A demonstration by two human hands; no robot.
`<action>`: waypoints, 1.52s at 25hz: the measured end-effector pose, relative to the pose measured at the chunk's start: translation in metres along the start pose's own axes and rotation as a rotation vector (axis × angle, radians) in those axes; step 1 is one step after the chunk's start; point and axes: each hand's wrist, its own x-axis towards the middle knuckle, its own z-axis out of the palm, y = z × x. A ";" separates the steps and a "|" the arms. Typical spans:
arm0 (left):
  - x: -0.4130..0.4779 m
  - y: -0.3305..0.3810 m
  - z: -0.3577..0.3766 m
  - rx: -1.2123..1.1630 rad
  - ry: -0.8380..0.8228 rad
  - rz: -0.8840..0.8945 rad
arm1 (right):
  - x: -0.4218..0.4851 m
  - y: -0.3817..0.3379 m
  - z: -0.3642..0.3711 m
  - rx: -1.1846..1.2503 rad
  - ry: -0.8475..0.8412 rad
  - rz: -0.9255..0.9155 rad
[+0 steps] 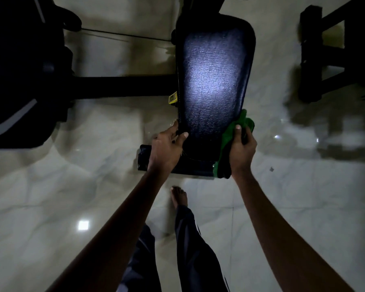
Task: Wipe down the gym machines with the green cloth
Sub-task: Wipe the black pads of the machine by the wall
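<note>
**Both hands at the near end of the seat pad**

The dark, textured seat pad (213,81) of a gym machine runs away from the person, with a bright patch of light across its middle. The left hand (167,146) grips the pad's near left edge, fingers (175,125) curled round the side and the thumb lying on top. The right hand (241,152) clenches the green cloth (238,125) against the pad's near right edge. The cloth bunches above the thumb and hangs below the wrist.

Under the near end of the pad a black base bar (190,170) lies crosswise on the pale, glossy tiled floor (282,207). A small yellow label (172,99) sits at the pad's left side, where a black beam (124,86) joins it to a bulky dark machine (19,81) at the left. A thin cable (124,35) stretches between the two farther back. A separate black frame (325,49) stands well apart at the right. The person's bare foot (179,196) rests on the floor just short of the base bar, with dark trousers (190,239) below it.
</note>
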 end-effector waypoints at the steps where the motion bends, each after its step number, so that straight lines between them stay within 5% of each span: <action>1: -0.001 -0.001 0.002 -0.004 0.013 0.007 | 0.018 -0.003 -0.001 0.023 -0.022 0.019; 6: 0.004 -0.009 0.006 -0.023 0.019 -0.014 | 0.073 -0.033 0.005 0.190 -0.141 0.106; 17: 0.008 -0.013 0.004 -0.105 0.023 -0.128 | 0.054 -0.055 0.004 -0.251 0.002 -0.102; 21: -0.004 -0.002 0.009 -0.079 0.054 -0.139 | 0.033 -0.066 -0.027 -0.521 -0.045 -0.406; 26: -0.028 0.002 0.009 -0.009 0.211 -0.182 | 0.024 -0.138 -0.006 -0.836 -0.394 -0.873; 31: -0.048 -0.020 0.022 -0.109 0.179 -0.191 | 0.017 -0.176 0.077 -1.328 -0.810 -1.175; 38: -0.046 -0.022 0.034 -0.170 0.202 -0.200 | -0.007 -0.167 0.110 -1.740 -1.033 -1.607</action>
